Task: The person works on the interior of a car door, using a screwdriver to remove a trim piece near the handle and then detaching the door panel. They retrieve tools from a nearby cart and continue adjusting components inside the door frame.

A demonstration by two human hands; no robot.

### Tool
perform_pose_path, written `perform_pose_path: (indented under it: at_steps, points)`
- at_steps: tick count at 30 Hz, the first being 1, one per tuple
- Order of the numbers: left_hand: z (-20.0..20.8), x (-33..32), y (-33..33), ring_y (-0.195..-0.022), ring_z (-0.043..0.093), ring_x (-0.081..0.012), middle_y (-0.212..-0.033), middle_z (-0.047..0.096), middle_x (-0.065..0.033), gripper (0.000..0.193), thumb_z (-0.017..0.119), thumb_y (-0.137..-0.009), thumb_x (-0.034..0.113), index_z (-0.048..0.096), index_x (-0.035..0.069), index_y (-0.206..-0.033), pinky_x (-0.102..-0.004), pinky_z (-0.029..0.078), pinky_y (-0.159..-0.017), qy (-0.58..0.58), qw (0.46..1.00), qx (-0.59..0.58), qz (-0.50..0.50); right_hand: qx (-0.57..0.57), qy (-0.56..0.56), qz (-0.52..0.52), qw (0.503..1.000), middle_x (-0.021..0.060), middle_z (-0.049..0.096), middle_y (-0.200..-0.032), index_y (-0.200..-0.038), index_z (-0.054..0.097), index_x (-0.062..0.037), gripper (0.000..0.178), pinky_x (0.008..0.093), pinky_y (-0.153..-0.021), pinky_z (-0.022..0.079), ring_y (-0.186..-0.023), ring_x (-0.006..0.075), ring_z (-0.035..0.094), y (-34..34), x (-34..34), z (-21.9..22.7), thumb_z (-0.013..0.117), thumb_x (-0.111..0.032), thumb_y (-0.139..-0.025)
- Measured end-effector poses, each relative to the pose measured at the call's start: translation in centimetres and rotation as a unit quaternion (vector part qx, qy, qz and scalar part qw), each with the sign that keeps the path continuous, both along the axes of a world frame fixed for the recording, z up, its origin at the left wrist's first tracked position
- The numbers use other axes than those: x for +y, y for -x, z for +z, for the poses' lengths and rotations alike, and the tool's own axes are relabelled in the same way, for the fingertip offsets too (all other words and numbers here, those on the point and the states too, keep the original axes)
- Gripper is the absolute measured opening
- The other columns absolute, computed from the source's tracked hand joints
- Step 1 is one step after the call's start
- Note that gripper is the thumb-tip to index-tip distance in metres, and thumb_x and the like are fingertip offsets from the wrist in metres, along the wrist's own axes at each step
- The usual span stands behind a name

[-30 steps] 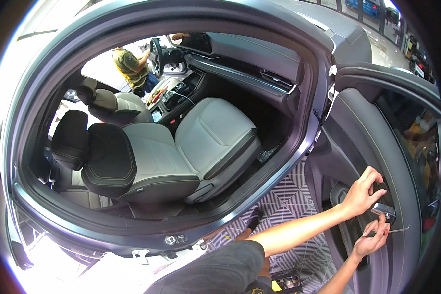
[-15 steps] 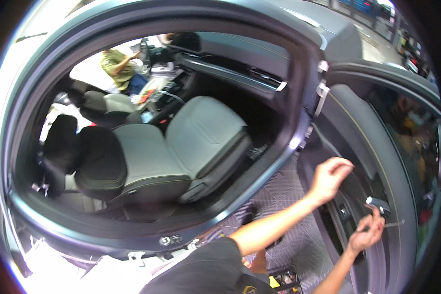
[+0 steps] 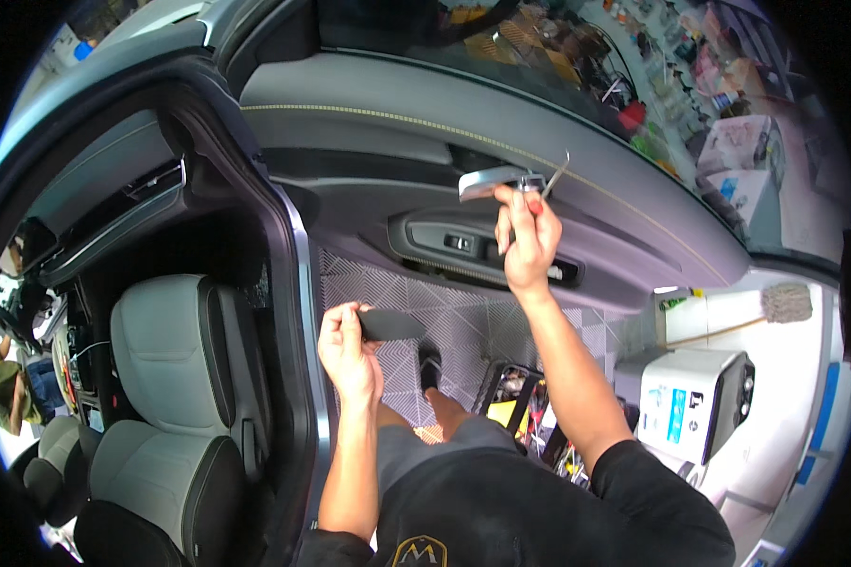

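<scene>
My left hand [image 3: 348, 354] is closed on a flat, dark grey, rounded strip [image 3: 393, 325], pinched between thumb and fingers above the floor, beside the door opening. My right hand [image 3: 529, 241] is raised to the car door's inner panel [image 3: 350, 203]. Its fingers are closed around a thin hooked metal pick [image 3: 557, 178], with a bit of red showing at the fingertips. The pick's bent end points up and away. Just beyond these fingers is the silver inner door handle [image 3: 487, 181]; whether they touch it I cannot tell.
The car door stands open before me, with a window switch [image 3: 460, 243] in its armrest. On the left is a grey and black car seat [image 3: 165, 354]. A tool box [image 3: 512, 397] lies by my legs on the patterned floor tiles [image 3: 463, 326]. A white machine [image 3: 690, 402] stands at right.
My view has turned right, toward the door. My left hand has drawn back from the door panel, and the dark strip now shows in it. My right hand stays by the handle with the pick.
</scene>
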State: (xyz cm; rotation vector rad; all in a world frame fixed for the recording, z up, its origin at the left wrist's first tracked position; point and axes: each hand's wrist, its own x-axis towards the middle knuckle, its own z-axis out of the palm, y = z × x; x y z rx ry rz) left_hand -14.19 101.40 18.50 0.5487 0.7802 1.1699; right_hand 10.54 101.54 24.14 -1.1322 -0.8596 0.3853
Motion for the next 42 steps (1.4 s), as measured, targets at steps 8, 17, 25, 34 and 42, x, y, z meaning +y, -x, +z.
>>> perform_pose_path:
  at_steps: [8,17,25,34,42]
  points:
    - [1.7,0.7,3.5,-0.081,0.067,-0.0165,-0.091,0.068,-0.0105,0.015,0.055,-0.104,0.016,0.057,0.002,-0.108,-0.029,0.058,-0.072,-0.027,0.998,-0.021,-0.057,-0.019,0.088,-0.01,0.996,-0.0082,0.045,-0.068,-0.119,0.065,-0.0001,0.028,0.0198,-0.042,0.029,-0.047,-0.0004,0.035,2.6,1.7,1.3,0.056,-0.021,-0.104]
    - [6.3,2.9,6.3,-0.094,0.067,-0.0181,-0.101,0.069,-0.0122,0.021,0.055,-0.103,0.012,0.056,0.001,-0.121,-0.0333,0.055,-0.087,-0.108,0.978,0.005,-0.18,0.079,0.218,0.012,0.973,-0.0037,0.057,-0.066,-0.095,0.062,-0.0016,0.021,0.0192,-0.04,0.029,-0.045,-0.0006,0.036,10.9,-6.7,5.1,0.053,-0.019,-0.103]
    - [7.9,1.3,3.8,-0.117,0.062,-0.0276,-0.115,0.065,-0.0155,0.023,0.058,-0.097,0.0,0.055,0.001,-0.12,-0.0409,0.05,-0.101,-0.229,0.913,-0.089,-0.326,0.149,0.24,0.067,0.957,0.0014,0.062,-0.086,-0.122,0.061,-0.0029,0.028,0.0225,-0.068,0.047,-0.074,0.0067,0.057,17.3,-13.7,6.3,0.061,-0.022,-0.101]
    - [8.9,-9.3,-1.8,-0.132,0.049,-0.0415,-0.131,0.055,-0.0192,0.016,0.063,-0.098,0.014,0.057,0.008,-0.112,-0.0557,0.043,-0.109,-0.211,0.844,-0.228,-0.438,0.322,0.173,0.067,0.929,0.0081,0.067,-0.085,-0.118,0.059,-0.0026,0.024,0.0185,-0.042,0.035,-0.047,0.004,0.045,14.5,-25.2,5.7,0.059,-0.02,-0.101]
    - [4.7,-20.5,-4.5,-0.129,0.053,-0.0292,-0.144,0.05,-0.0202,0.055,0.063,-0.097,0.011,0.043,-0.001,-0.147,-0.0412,0.048,-0.104,-0.311,0.758,0.066,-0.569,0.228,0.264,-0.274,0.896,0.003,0.063,-0.081,-0.108,0.066,-0.0041,0.021,0.0262,-0.06,0.046,-0.066,0.0086,0.056,13.3,-44.0,0.8,0.07,-0.016,-0.091]
